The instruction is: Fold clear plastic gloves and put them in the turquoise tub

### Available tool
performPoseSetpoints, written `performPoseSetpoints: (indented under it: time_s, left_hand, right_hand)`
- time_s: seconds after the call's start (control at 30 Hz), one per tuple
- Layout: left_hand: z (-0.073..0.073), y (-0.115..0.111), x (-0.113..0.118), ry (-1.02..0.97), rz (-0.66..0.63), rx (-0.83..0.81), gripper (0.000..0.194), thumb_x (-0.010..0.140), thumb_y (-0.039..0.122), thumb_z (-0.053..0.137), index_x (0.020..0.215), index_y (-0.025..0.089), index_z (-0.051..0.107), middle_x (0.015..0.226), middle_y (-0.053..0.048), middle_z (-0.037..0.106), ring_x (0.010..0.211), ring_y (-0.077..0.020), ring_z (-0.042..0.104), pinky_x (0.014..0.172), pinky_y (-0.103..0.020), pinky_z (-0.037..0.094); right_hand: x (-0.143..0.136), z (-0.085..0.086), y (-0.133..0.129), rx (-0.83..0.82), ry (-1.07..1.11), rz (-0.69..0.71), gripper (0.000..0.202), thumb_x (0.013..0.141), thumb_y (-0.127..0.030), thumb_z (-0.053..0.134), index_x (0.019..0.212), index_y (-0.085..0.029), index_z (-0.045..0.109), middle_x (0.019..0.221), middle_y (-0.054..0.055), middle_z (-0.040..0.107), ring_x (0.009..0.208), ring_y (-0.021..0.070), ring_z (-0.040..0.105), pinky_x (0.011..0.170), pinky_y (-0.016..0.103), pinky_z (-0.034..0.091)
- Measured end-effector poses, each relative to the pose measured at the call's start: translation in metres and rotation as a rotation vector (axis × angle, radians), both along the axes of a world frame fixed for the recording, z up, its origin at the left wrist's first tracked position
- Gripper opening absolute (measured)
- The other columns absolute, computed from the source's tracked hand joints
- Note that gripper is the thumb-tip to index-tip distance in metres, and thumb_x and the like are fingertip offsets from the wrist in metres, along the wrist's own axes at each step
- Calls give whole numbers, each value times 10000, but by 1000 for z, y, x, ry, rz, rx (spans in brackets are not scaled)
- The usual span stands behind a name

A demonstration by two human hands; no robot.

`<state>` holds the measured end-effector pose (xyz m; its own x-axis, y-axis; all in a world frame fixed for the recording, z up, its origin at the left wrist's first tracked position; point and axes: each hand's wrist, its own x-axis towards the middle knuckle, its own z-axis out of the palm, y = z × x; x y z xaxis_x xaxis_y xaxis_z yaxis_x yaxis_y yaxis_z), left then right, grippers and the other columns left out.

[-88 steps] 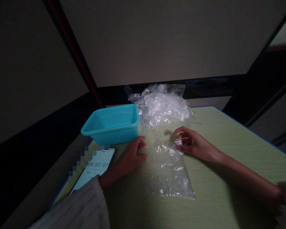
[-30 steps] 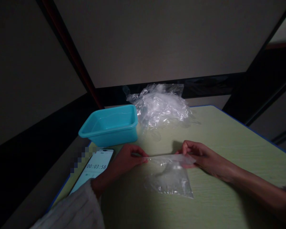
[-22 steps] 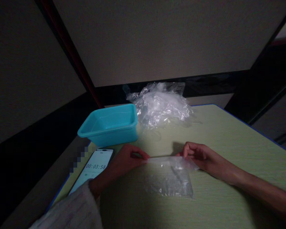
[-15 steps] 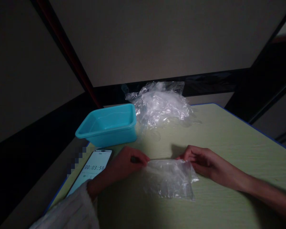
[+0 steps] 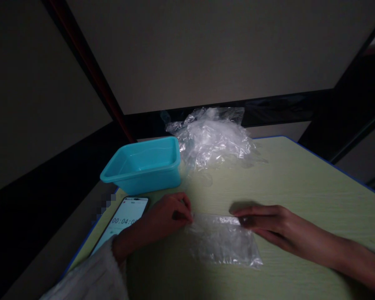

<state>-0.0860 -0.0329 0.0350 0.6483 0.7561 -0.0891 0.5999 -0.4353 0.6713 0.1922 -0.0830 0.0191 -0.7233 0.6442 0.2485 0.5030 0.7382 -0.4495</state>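
A clear plastic bag (image 5: pixel 225 243) lies nearly flat on the table in front of me. My left hand (image 5: pixel 174 211) pinches its upper left corner between thumb and fingers. At the upper right corner, my right hand (image 5: pixel 268 223) has its fingers closed on the bag's edge, thumb below and fingers above. The bag's top edge runs fairly straight between both hands. Beyond them a heap of crumpled clear plastic bags (image 5: pixel 214 139) rests at the far side of the table.
A blue plastic basin (image 5: pixel 150 180) stands at the back left beside the heap, with no contents visible. A phone (image 5: pixel 125 216) showing a running timer lies under my left forearm. The pale wood-look table (image 5: pixel 312 187) has a blue edge; panels rise behind it.
The bag has come down flatter and its lower edge is spread out more. My right hand has shifted slightly lower, its fingers straighter along the bag's edge. My left hand keeps its pinch.
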Motion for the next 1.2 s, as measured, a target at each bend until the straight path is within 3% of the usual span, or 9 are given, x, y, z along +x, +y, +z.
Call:
performPoseSetpoints:
  time_s: [0.13,0.27,0.4,0.5,0.6,0.73,1.03,1.2]
  left_hand:
    - [0,0,-1,-1,-28,-7,175,687,3,612,688,148,712,804,1,560,646,-90,542,565,-177,386]
    - [2,-3,-1,4,-46,40,280,655,-63,538,744,148,698,826,4,541,617,-77,513,543,-172,368]
    - [8,-10,-1,-135,-153,149,403,629,-115,474,852,157,671,898,0,531,763,-99,539,678,-193,409]
    - [13,-19,0,-186,-235,140,279,676,-18,620,883,164,667,903,2,515,822,-117,535,735,-208,418]
    - [16,-26,4,-108,-337,90,266,627,105,773,865,182,680,879,11,511,804,-125,530,715,-212,427]
    - [15,-29,9,-22,-431,99,260,603,85,798,817,180,686,827,25,513,759,-108,519,666,-186,410]
    - [14,-27,10,46,-442,94,149,776,45,635,691,165,656,779,25,491,717,-85,503,639,-163,370]
    - [18,-24,5,51,-390,98,164,754,23,642,721,181,670,789,25,485,719,-90,504,633,-165,371]
  right_hand:
    - [0,2,0,88,-18,16,285,941,-163,387,1035,-133,654,1116,120,648,1010,177,623,850,278,529]
    - [-2,6,-1,232,-55,61,337,963,-165,318,1027,-103,643,1051,124,675,977,177,631,825,286,541]
    - [-2,6,-2,305,-58,139,328,963,-150,323,932,-109,647,1021,111,674,929,199,609,750,332,526]
    - [-3,4,-4,288,-21,136,278,952,-159,387,836,-136,638,921,71,674,796,174,582,644,322,474]
    - [-5,4,-7,247,7,96,279,956,-179,391,796,-146,617,769,42,645,675,151,534,562,308,401]
    - [-9,7,-12,196,15,72,358,978,-223,333,765,-155,613,670,25,602,607,139,492,528,306,361]
    - [-9,6,-12,222,24,108,398,979,-205,317,735,-158,627,672,32,601,607,146,486,521,311,341]
    - [-9,6,-13,197,50,107,361,974,-194,330,748,-148,608,694,36,608,611,146,490,522,311,334]
